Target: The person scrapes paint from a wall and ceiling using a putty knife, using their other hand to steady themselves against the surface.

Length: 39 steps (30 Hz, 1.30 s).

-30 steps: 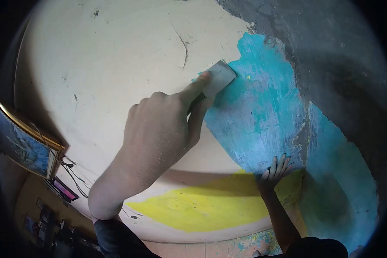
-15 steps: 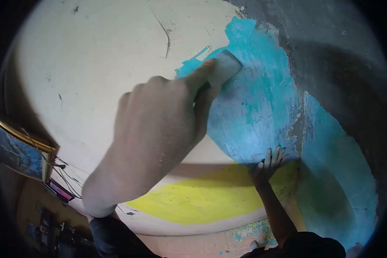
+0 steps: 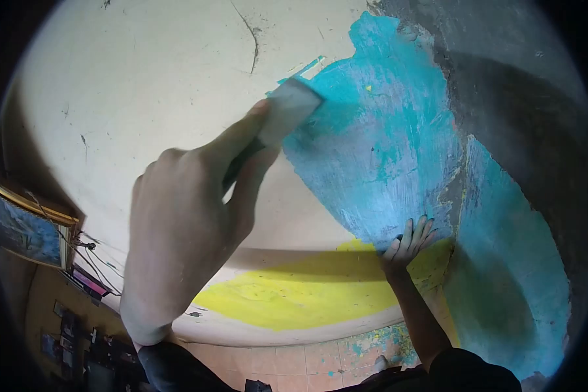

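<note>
My left hand (image 3: 183, 202) is closed round a flat metal scraper (image 3: 291, 108), whose blade meets the wall at the left edge of the turquoise patch (image 3: 385, 124). Cream paint (image 3: 144, 78) covers the wall left of that patch. Lower down on the right, my right hand (image 3: 408, 247) lies against the wall with its fingers spread, at the border between the turquoise patch and a yellow area (image 3: 294, 291). Nothing shows in it.
Bare grey wall (image 3: 536, 111) lies at the upper right. A gold-framed picture (image 3: 29, 225) hangs at the left, with loose cables (image 3: 101, 261) beside it. Paint flakes (image 3: 379, 346) are scattered on the tiled floor (image 3: 291, 362) below.
My left hand and the scraper have moved left across the wall, to the patch's left edge. My right hand stays in the same place on the wall. The view has shifted slightly.
</note>
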Each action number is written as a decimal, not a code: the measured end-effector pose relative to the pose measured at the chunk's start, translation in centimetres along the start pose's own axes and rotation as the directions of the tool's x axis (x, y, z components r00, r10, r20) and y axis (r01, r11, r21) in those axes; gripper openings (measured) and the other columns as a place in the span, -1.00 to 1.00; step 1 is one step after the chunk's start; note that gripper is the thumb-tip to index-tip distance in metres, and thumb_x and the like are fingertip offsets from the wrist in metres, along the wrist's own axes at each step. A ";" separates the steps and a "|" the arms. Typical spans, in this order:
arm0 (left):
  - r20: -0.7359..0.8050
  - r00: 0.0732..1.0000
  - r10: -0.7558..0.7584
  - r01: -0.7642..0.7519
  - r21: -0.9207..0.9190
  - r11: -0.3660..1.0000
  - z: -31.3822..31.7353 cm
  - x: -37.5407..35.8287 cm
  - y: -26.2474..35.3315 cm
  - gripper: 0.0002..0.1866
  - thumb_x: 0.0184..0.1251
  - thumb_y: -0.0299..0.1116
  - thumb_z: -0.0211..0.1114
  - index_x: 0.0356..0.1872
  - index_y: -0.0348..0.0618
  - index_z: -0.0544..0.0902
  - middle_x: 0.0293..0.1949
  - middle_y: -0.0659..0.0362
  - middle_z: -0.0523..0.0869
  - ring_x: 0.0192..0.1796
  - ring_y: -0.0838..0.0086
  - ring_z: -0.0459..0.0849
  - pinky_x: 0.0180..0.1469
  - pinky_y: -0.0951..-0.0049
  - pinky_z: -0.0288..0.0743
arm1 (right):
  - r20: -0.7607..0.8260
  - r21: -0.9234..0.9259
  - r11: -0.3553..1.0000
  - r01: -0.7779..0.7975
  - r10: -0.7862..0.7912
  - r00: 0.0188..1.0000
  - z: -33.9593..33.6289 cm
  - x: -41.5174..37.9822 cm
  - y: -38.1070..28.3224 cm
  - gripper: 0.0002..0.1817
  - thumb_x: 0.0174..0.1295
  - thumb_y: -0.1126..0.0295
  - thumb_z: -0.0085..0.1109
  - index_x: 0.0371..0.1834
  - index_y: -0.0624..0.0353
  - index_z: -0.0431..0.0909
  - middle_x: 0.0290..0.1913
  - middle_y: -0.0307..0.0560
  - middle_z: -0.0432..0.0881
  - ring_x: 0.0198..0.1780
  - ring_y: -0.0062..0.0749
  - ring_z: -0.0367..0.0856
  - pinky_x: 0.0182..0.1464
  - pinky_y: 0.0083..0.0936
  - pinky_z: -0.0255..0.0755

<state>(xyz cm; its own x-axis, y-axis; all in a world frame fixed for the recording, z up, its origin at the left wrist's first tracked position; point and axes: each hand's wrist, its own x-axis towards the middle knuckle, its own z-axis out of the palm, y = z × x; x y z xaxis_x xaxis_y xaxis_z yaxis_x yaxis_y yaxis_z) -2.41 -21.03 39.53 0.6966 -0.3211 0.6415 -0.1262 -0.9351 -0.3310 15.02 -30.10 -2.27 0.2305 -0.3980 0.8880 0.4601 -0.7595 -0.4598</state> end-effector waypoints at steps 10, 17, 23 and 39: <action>0.089 0.996 0.000 -0.003 0.031 1.000 0.0 0.9 0.6 -0.63 0.39 -0.35 0.31 0.20 -0.08 0.65 -0.51 -0.02 0.73 -0.63 0.36 0.64 -0.49 0.45 0.45 | -0.003 -0.003 1.000 0.009 -0.009 1.000 0.0 0.1 0.0 -0.47 0.51 0.14 -0.38 0.36 0.24 0.31 0.45 0.31 0.25 0.48 0.46 0.12 0.45 0.45 -0.20; 0.061 0.998 0.018 -0.021 0.055 0.998 0.5 0.5 0.7 -0.63 0.37 -0.35 0.32 0.20 -0.03 0.65 -0.47 -0.05 0.73 -0.60 0.26 0.68 -0.47 0.36 0.48 | -0.027 0.005 0.999 0.035 -0.035 0.999 0.0 0.2 0.1 -0.48 0.52 0.15 -0.39 0.34 0.25 0.33 0.45 0.32 0.25 0.48 0.45 0.12 0.45 0.44 -0.20; 0.038 0.999 0.026 -0.031 0.129 0.991 0.8 -0.2 0.8 -0.61 0.37 -0.34 0.32 0.21 0.00 0.64 -0.53 -0.02 0.71 -0.62 0.25 0.66 -0.49 0.37 0.46 | -0.011 -0.025 0.997 0.071 -0.072 0.997 -0.2 0.3 0.3 -0.47 0.49 0.21 -0.39 0.33 0.38 0.31 0.44 0.45 0.23 0.47 0.52 0.11 0.45 0.43 -0.18; 0.018 0.999 0.048 -0.051 0.174 0.983 1.1 0.3 2.2 -0.63 0.39 -0.29 0.32 0.20 0.04 0.66 -0.54 0.07 0.74 -0.65 0.38 0.65 -0.53 0.39 0.46 | -0.008 -0.016 0.998 0.054 -0.054 0.999 -0.1 0.2 0.4 -0.47 0.50 0.19 -0.40 0.31 0.35 0.31 0.43 0.43 0.24 0.47 0.49 0.12 0.45 0.43 -0.18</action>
<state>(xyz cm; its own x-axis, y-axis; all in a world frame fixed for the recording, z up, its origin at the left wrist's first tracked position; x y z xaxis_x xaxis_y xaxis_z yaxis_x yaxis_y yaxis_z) -1.73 -23.00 38.22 0.7023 -0.3630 0.6123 -0.0363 -0.8773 -0.4785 15.21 -30.56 -2.26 0.1982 -0.3607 0.9114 0.4583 -0.7878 -0.4115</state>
